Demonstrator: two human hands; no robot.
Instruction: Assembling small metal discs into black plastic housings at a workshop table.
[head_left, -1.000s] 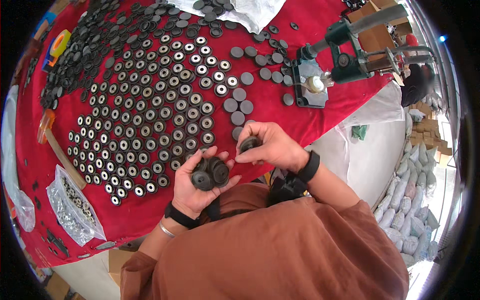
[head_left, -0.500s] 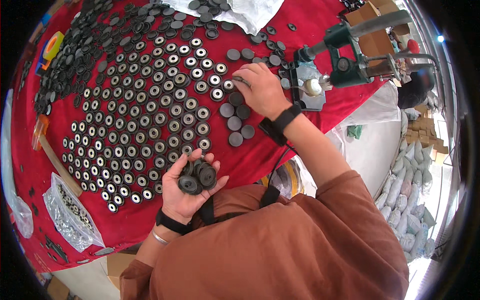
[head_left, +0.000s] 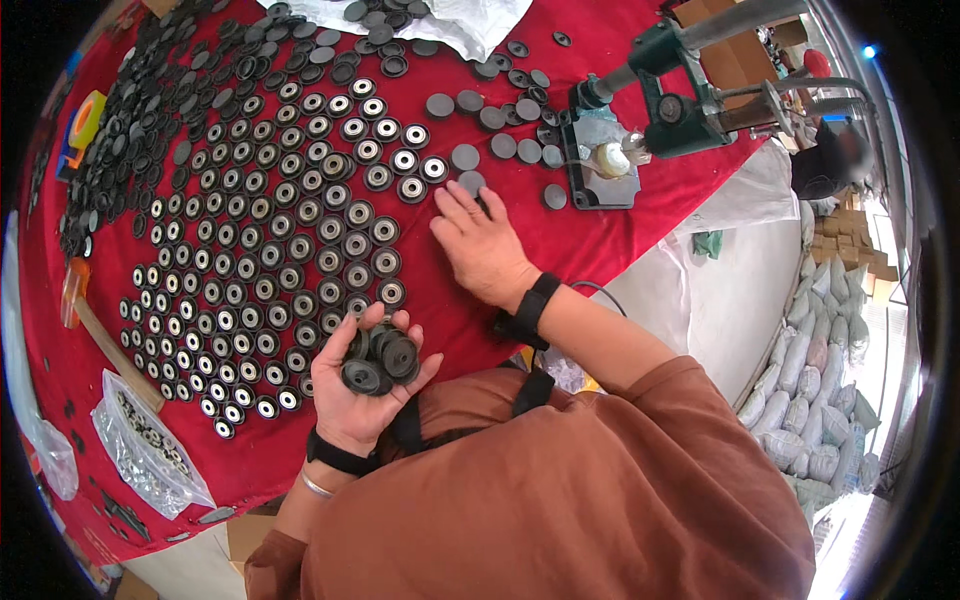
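Note:
My left hand (head_left: 343,408), palm up with curled fingers, cradles several black round caps (head_left: 398,357) that have raised centres. My right hand (head_left: 485,255) is palm down over the red cloth, fingers stretched out. Its fingertips touch or partly cover a flat dark disc (head_left: 470,183); the thumb's underside is hidden. More loose dark discs (head_left: 503,146) lie just beyond it. Left of both hands stand rows of black round pieces with shiny metal bearings (head_left: 267,288) in their middles.
A green hand press (head_left: 670,108) stands at the far right. Heaped black discs (head_left: 140,120) cover the far left. A hammer (head_left: 110,345), a clear bag of small metal parts (head_left: 150,450) and a yellow tape roll (head_left: 88,118) lie along the left side.
My right hand has drawn back toward me from the bearing pieces. The discs clustered beside it have shifted farther away and to the right. My left hand still holds the caps.

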